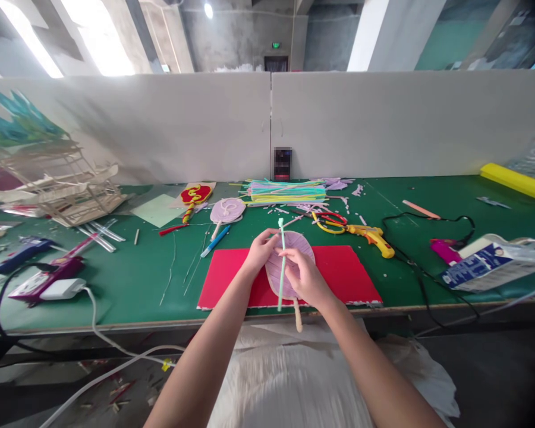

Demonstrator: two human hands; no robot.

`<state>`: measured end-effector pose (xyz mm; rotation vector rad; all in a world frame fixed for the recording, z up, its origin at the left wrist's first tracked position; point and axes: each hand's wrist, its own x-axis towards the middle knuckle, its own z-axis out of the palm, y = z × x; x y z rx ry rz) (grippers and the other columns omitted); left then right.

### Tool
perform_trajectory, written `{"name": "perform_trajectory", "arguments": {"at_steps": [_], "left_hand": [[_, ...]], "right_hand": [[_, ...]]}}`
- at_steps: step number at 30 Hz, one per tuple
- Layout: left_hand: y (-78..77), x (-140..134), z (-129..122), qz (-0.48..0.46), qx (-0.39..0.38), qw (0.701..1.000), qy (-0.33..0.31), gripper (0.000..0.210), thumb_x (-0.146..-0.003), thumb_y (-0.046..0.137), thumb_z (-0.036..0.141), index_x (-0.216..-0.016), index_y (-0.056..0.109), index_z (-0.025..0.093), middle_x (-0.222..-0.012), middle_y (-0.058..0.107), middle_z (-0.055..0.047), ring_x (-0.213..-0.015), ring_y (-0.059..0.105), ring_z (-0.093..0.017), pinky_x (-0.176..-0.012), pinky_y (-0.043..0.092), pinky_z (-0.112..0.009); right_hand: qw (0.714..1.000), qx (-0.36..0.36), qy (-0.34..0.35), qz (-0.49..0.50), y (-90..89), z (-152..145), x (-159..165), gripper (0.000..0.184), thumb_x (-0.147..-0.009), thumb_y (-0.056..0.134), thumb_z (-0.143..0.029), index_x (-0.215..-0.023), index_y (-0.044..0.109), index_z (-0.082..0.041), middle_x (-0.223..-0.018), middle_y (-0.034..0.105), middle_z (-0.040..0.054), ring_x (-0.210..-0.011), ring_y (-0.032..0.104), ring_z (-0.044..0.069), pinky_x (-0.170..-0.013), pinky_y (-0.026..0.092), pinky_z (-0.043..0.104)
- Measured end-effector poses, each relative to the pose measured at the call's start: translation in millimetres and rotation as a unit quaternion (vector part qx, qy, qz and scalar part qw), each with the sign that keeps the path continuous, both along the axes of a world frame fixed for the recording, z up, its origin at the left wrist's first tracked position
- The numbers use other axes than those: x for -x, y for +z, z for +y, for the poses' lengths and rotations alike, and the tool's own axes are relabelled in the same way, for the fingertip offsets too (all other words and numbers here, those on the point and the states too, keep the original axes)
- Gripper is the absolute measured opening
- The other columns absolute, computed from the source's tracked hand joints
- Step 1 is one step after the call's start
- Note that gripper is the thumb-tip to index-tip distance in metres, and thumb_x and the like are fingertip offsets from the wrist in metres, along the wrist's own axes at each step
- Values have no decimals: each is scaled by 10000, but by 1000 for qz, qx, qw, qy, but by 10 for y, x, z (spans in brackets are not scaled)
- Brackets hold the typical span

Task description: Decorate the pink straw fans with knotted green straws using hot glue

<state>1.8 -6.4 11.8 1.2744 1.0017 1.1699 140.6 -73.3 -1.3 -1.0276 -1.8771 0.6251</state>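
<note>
A mint-green pipe cleaner (282, 267) stands lengthwise in front of me, with a small curl at its top end. My left hand (262, 252) pinches near its upper part, fingers closed. Lower down, my right hand (307, 276) has thumb and fingers closed around the same pipe cleaner. Beneath both hands lies a round fan shape covered in lilac pipe cleaner (301, 244). Its beige handle (298, 315) sticks out over the table's front edge. Under the fan is a red board (348, 276).
Behind the hands are a bundle of coloured pipe cleaners (288, 191), scissors (330, 221) and a yellow glue gun (371, 235). To the left lie a smaller lilac fan (227, 210), a red-and-yellow fan (197, 195), a blue pen (216, 241) and a power strip (49, 279). A carton (499, 264) stands right.
</note>
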Motion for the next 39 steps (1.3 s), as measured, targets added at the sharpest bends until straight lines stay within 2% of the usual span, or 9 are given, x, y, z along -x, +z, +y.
{"name": "perform_trajectory", "arguments": {"at_steps": [9, 15, 20, 25, 28, 30, 33, 36, 39], "left_hand": [[-30, 38, -10, -2, 5, 1000, -18, 342, -663, 646, 470, -601, 575, 142, -544, 496, 38, -517, 418, -77, -520, 319, -195], [-39, 55, 12, -35, 39, 999, 12, 320, -653, 649, 468, -685, 619, 151, -667, 578, -5, -573, 459, -100, -512, 333, -192], [-64, 48, 28, 0, 28, 1000, 2, 337, -669, 629, 487, -690, 636, 151, -639, 565, -1, -556, 444, -95, -504, 332, -189], [-51, 32, 14, -3, 11, 1000, -5, 323, -670, 634, 456, -776, 653, 152, -715, 613, -12, -605, 499, -109, -537, 371, -193], [-57, 27, 10, -40, 23, 999, -7, 385, -661, 654, 383, -989, 630, 184, -771, 634, -9, -603, 521, -111, -548, 394, -207], [-80, 26, 17, -62, 51, 997, 5, 447, -647, 675, 361, -1051, 601, 185, -748, 634, -5, -596, 531, -113, -558, 408, -217], [-123, 37, 46, -88, 86, 992, 34, 391, -629, 704, 408, -903, 620, 142, -715, 634, -19, -623, 554, -126, -581, 425, -229], [-142, 87, 86, -151, 134, 979, 25, 352, -676, 668, 477, -745, 577, 144, -591, 577, -1, -521, 512, -105, -509, 399, -225], [-115, 184, 95, -228, 164, 960, -6, 378, -817, 507, 493, -606, 463, 182, -420, 374, 55, -344, 315, -61, -386, 286, -220]], "right_hand": [[998, 7, 22, 60, 54, 42, -54, 315, -856, 446, -232, -1166, 501, -255, -1180, 584, 64, -1111, 541, 200, -970, 427, 392], [963, 4, -198, 181, 180, 370, -335, 331, -780, 565, -441, -1029, 557, -223, -997, 621, 81, -875, 591, 196, -722, 496, 330], [978, 95, -169, 73, 285, 496, -443, 391, -796, 477, -557, -683, 606, -205, -671, 586, 30, -647, 556, 163, -623, 446, 299], [986, -24, -114, -116, 306, 469, -290, 243, -711, 638, -440, -626, 588, -217, -660, 538, 12, -639, 514, 153, -609, 404, 285], [988, 6, -71, -138, 270, 505, -217, 129, -727, 612, -307, -644, 572, -216, -647, 548, -2, -605, 500, 136, -586, 388, 276], [995, 43, -38, -77, 260, 555, -241, 110, -740, 590, -297, -673, 577, -210, -663, 573, -5, -601, 507, 129, -588, 397, 275], [983, 103, -25, 151, 246, 664, -394, 172, -735, 608, -380, -760, 594, -210, -660, 576, -14, -583, 508, 117, -541, 407, 255], [887, 137, -91, 432, 174, 779, -588, 234, -680, 666, -420, -715, 554, -216, -582, 508, -45, -471, 431, 77, -417, 350, 213], [830, 182, -56, 524, 63, 836, -674, 239, -682, 665, -417, -704, 533, -219, -601, 507, -43, -464, 430, 73, -388, 370, 209]]}}
